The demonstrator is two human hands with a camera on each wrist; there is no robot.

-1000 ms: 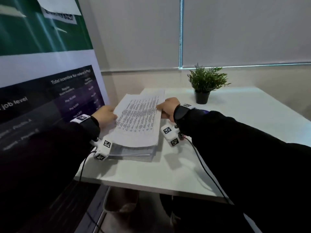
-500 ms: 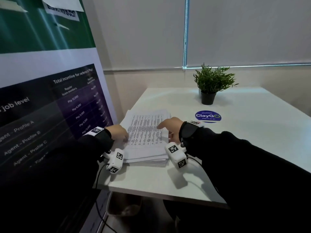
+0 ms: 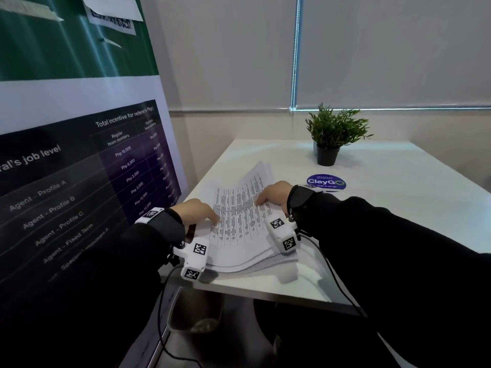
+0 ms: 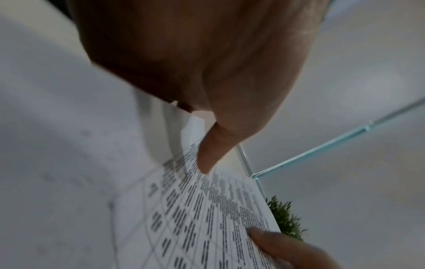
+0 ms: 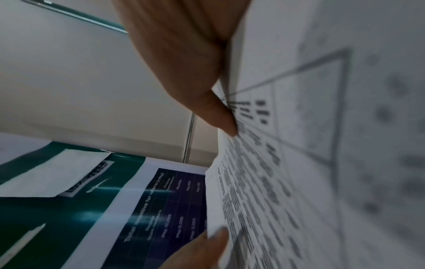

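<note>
Currently my left hand (image 3: 196,212) is pinching the left edge of the paper stack (image 3: 239,227), thumb on top. The stack is sagging at the near left corner of the tabletop (image 3: 385,176), and my right hand (image 3: 275,195) is pinching its right edge. I judge the gripping done, with squaring the sheets remaining.

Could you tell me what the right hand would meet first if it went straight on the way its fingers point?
Probably the left hand. The right hand, gripping the stack of papers, points leftward across the top sheet toward it, with only printed paper between them; depth is hard to judge.
</note>
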